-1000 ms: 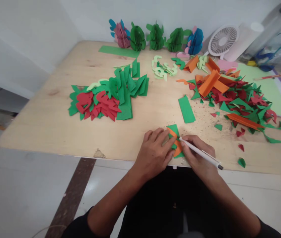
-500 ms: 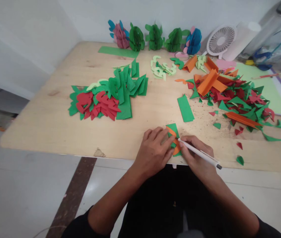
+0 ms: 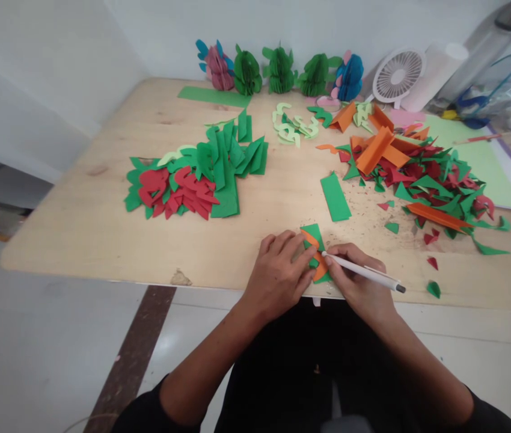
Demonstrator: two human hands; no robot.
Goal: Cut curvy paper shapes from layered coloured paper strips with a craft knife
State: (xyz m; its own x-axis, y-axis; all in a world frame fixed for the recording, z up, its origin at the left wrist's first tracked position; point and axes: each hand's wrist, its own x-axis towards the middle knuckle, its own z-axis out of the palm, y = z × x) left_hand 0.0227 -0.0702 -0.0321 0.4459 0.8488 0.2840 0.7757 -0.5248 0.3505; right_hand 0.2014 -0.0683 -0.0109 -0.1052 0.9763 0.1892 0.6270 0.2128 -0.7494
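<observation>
At the table's front edge, a curved orange paper shape [image 3: 321,269] lies on a green paper piece [image 3: 314,231]. My left hand [image 3: 278,273] presses on both with its fingertips, covering part of their left side. A white pen [image 3: 366,272] is held in my right hand [image 3: 364,285], its tip touching the papers near the orange shape's edge. Just behind them lies a green paper rectangle [image 3: 335,197]. On the left is a pile of green cutouts [image 3: 226,162] with red cutouts [image 3: 192,189] on top.
Orange, red and green scraps [image 3: 436,174] heap at the right. Pale green cutouts [image 3: 294,129] lie farther back. Along the wall stand several folded-paper figures [image 3: 280,69], a white fan [image 3: 398,75] and a white roll [image 3: 438,75].
The pen has shifted slightly, its rear end swinging a little to the right and up. My left hand stays on the papers. The view has moved slightly.
</observation>
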